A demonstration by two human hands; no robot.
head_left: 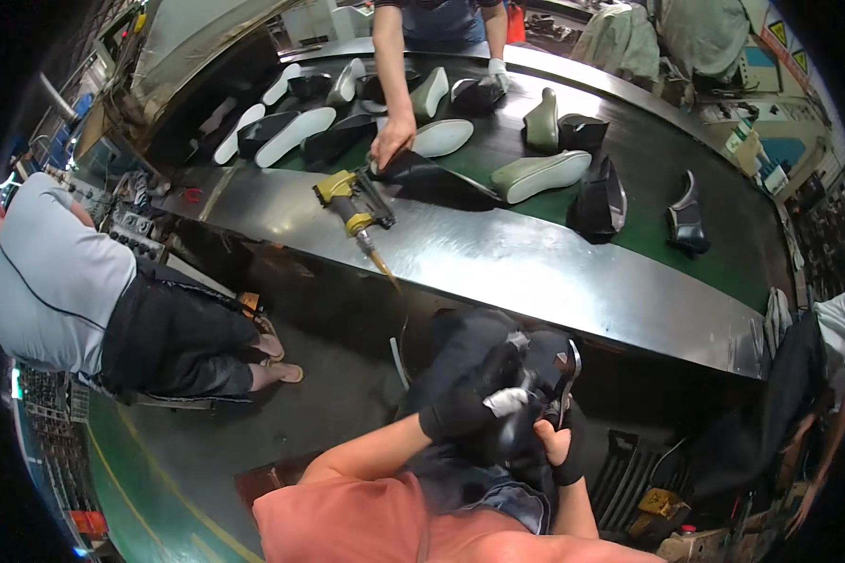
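A dark, shiny piece that looks like a black shoe [514,433] rests over my lap, between my two hands. My left hand [483,408], in a black glove with white fingertips, curls its fingers against the shoe's left side. On the other side my right hand [556,443], with a black cuff and a bare thumb, grips near the shoe's edge. Just above that hand rises a curved, shiny strip [573,368]; I cannot tell whether it belongs to the shoe or to a tool. The fingers of my right hand are partly hidden.
Ahead runs a conveyor with a metal edge [526,281]. A yellow-black air nailer [355,202] lies there, its hose hanging down. Several black shoe uppers [599,202] and pale-soled shoes [540,175] stand beyond. A co-worker's hand [393,141] holds one upper. Another person [70,281] is at left.
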